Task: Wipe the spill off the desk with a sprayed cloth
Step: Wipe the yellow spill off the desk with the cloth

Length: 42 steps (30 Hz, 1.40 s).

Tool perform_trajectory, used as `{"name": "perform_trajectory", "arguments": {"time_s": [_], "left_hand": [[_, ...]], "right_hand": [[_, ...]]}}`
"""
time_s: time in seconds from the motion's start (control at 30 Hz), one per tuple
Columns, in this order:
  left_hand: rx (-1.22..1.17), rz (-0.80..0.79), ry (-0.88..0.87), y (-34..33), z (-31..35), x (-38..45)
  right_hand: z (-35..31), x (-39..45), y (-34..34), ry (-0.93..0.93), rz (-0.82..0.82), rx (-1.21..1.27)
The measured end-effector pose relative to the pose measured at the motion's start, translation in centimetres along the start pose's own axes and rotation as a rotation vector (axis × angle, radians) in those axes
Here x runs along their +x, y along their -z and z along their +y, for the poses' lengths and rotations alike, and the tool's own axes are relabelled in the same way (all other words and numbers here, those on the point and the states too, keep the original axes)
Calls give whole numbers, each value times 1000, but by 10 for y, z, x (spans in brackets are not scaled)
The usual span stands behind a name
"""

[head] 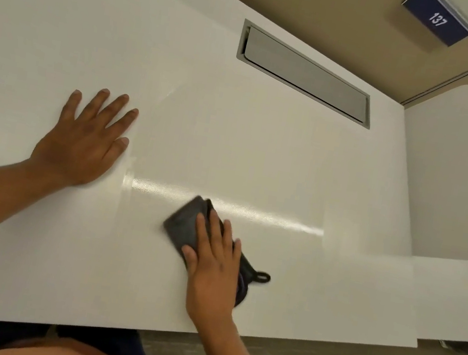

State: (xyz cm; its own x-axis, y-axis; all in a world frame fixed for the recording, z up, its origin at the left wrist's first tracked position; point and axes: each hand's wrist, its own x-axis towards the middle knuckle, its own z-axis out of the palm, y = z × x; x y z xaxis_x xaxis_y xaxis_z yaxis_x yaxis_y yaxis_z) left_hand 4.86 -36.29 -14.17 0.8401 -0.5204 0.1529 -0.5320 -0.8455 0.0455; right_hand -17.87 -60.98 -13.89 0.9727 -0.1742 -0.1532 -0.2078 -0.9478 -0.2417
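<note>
Head view is looking down on a glossy white laminate desk (233, 134) whose near edge is running across the bottom of the picture. The left hand (83, 143) is lying flat and palm-down on the tabletop toward the left side, fingers spread wide and gripping nothing. The right hand (215, 264) is pressing flat on a dark grey folded cloth (182, 226) close to the near edge, right of the middle, with the fingers extended over it rather than curled around it. The cloth is sticking out beyond the fingertips toward the far-left, and its small black hanging loop (262, 276) is poking out on the right of the hand. The cloth's outline is looking blurred. A shiny streak (266, 215) is running across the tabletop just beyond the cloth; whether it is wet residue or a light reflection cannot be told. A grey rectangular cable-tray flap (306, 73) is sitting recessed in the tabletop near the far edge. A dark blue sign reading 137 (437, 19) is hanging on the beige partition at the far right corner.
</note>
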Motion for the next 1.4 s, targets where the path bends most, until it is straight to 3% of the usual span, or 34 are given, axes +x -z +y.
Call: {"name": "perform_trajectory", "arguments": {"time_s": [0.13, 0.23, 0.33, 0.5, 0.63, 0.73, 0.9, 1.03, 1.2, 1.4], "left_hand": [[-4, 5, -4, -1, 0, 1], [-12, 15, 12, -6, -2, 2], [16, 35, -2, -12, -4, 1], [29, 57, 4, -11, -5, 1], [59, 59, 9, -10, -3, 2], [39, 40, 37, -13, -5, 3], [50, 46, 40, -26, -10, 4], [40, 35, 45, -28, -10, 4], [40, 30, 51, -17, -8, 4], [10, -51, 82, -11, -8, 5]], "right_hand": [[76, 13, 30, -156, 1, 6], [124, 74, 59, -349, 50, 15], [128, 142, 73, -397, 81, -40], [64, 187, 63, -225, 78, -82], [28, 133, 36, -66, 33, -71], [46, 103, 36, -1, 2, -14], [97, 185, 74, -170, 24, -29], [85, 282, 93, -184, 41, -54], [10, 321, 72, 25, 10, -111], [-48, 233, 34, 306, -81, -68]]}}
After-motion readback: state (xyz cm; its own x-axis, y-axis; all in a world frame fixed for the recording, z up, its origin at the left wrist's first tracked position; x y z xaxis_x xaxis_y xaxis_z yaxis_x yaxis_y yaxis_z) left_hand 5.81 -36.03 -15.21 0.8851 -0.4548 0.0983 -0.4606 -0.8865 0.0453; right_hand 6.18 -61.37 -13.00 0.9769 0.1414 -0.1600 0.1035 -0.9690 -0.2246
